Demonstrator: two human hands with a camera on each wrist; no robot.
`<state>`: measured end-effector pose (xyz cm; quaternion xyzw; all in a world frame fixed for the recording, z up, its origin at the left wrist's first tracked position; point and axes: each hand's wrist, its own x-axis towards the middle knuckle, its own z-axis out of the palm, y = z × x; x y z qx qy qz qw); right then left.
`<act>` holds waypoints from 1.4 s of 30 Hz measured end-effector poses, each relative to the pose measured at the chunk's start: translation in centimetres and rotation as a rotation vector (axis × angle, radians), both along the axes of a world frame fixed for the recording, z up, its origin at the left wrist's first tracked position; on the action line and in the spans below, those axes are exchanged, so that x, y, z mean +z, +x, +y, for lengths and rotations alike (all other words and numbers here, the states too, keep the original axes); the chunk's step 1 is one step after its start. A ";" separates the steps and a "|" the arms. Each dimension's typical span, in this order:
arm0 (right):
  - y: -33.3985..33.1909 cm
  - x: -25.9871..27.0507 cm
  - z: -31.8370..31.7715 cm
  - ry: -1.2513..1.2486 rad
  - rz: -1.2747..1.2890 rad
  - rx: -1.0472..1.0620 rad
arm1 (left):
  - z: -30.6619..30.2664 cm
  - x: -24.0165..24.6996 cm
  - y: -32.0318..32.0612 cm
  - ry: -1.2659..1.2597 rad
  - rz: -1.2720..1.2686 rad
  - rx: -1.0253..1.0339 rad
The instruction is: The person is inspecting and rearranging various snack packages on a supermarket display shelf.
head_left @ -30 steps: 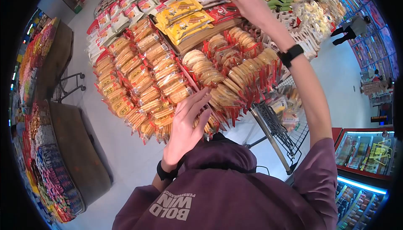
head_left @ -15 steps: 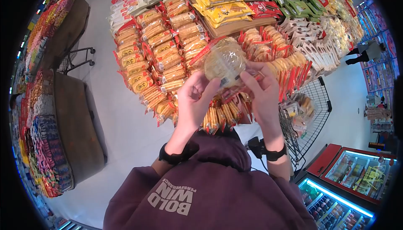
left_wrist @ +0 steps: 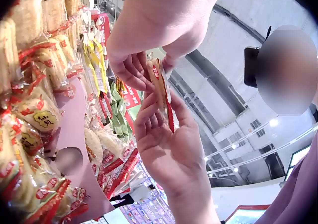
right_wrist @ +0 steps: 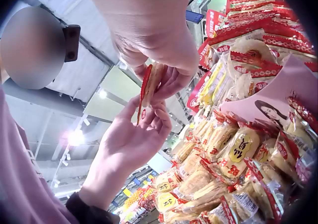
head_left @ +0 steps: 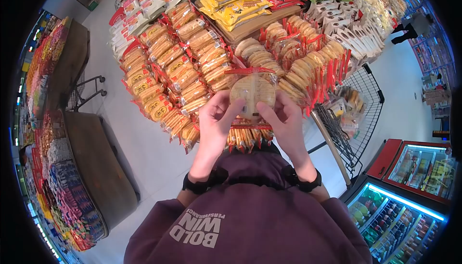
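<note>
A clear packet of round flat biscuits (head_left: 252, 90), with red along its upper edge, is held up in front of my chest. My left hand (head_left: 215, 119) pinches its left side, the thumb on the near face. On the opposite side my right hand (head_left: 288, 122) grips it the same way, thumb tip close to the other. Edge-on in the left wrist view, the packet (left_wrist: 160, 87) looks thin, with both hands' fingers behind it. Just beyond my hands stand rows of similar round biscuit packets (head_left: 315, 71), and longer wrapped biscuits (head_left: 180, 71) are to the left.
Yellow packets (head_left: 233, 4) lie on a raised wooden box behind the biscuits. At the right stands a wire shopping cart (head_left: 361, 105) with packaged goods inside. Lit freezers (head_left: 394, 216) are at the lower right. Another wooden display (head_left: 96, 163) stands across the aisle at left.
My right hand came back from the far side of the display. Both hands now hold a biscuit packet, which has moved slightly lower and stands more upright.
</note>
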<state>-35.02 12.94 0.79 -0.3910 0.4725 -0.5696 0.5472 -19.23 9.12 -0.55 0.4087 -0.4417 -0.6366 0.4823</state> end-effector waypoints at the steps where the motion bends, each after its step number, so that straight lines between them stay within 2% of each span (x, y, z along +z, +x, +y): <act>1: 0.0 0.0 0.0 -0.008 -0.016 0.003 | 0.0 0.1 0.0 0.019 0.001 -0.007; 3: 0.1 0.2 0.2 -0.008 -0.052 0.007 | 0.1 0.4 0.3 0.062 0.004 -0.013; 5: 0.4 0.4 0.2 0.001 -0.094 0.010 | 0.1 0.0 1.1 -0.049 -0.050 -0.046; 11: 1.0 -2.0 -0.1 -0.335 0.441 -0.075 | 0.1 0.7 2.5 -0.375 -0.235 -0.044; 12: 1.5 -1.3 -0.2 -0.338 0.410 -0.107 | 0.1 0.3 2.7 -0.419 -0.268 -0.019; 15: 0.9 -0.6 -0.4 -0.568 0.782 -0.108 | -0.1 0.2 3.2 -0.584 -0.432 0.061; 17: 1.0 -0.6 -0.2 -0.609 0.826 -0.126 | 0.0 -0.1 3.4 -0.626 -0.476 0.084; 20: 1.2 -0.5 0.1 -0.666 0.886 -0.146 | 0.3 0.1 3.7 -0.609 -0.466 0.082; 23: 1.3 -0.3 0.3 -0.720 0.962 -0.185 | 0.8 -0.9 3.6 -0.395 -0.305 0.149; 26: 1.5 0.0 0.8 -0.757 1.039 -0.229 | 1.2 -0.7 3.4 -0.378 -0.188 0.064; 30: 1.9 0.4 1.8 -0.750 1.082 -0.272 | 1.9 0.7 3.3 -0.256 0.097 -0.211; 35: 2.3 0.3 2.5 -0.777 1.040 -0.212 | 2.0 0.1 4.4 -0.117 -0.099 -0.369; 37: 2.9 0.3 2.4 -0.783 0.946 -0.204 | 1.9 -0.8 4.2 -0.072 -0.019 -0.361; 39: 3.0 0.3 2.4 -0.825 0.978 -0.158 | 2.1 -1.7 3.1 -0.082 0.175 -0.309; 40: 3.0 0.3 2.5 -0.844 0.993 -0.133 | 2.2 -1.9 2.1 0.084 0.264 -0.249; 42: 3.2 -0.2 2.9 -0.865 1.011 -0.090 | 2.0 -0.7 2.4 0.120 0.362 -0.337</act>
